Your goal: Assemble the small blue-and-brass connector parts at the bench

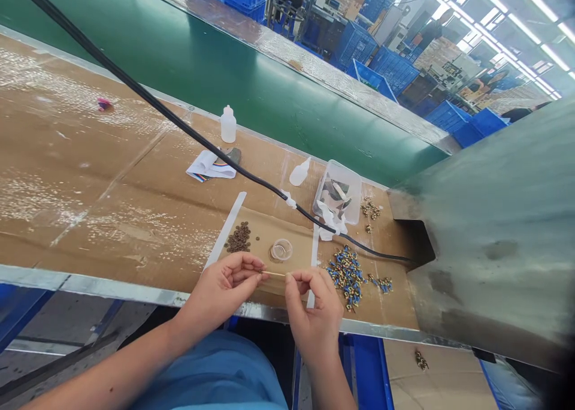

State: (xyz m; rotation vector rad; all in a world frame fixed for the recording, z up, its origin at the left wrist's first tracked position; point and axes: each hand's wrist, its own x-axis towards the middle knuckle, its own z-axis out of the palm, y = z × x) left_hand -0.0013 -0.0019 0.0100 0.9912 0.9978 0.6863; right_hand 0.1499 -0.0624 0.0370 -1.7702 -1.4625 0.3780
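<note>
My right hand (315,305) pinches one end of a thin, pale wooden-looking stick (275,273) between thumb and forefinger. At the stick's other end, my left hand (231,281) is closed in a pinch. A small dark piece seems to sit at those left fingertips, too small to name. Just beyond the hands is a small clear round cup (281,250). A pile of small brown discs (238,237) lies left of the cup. To the right of my right hand spreads a heap of small brass-coloured and blue parts (347,276).
A black cable (179,122) crosses over the bench. Behind the work area are a clear plastic box (353,188) with scraps, a tipped squeeze bottle (300,172), an upright white bottle (228,125) and a folded cloth (209,165). A metal panel (489,236) stands at the right.
</note>
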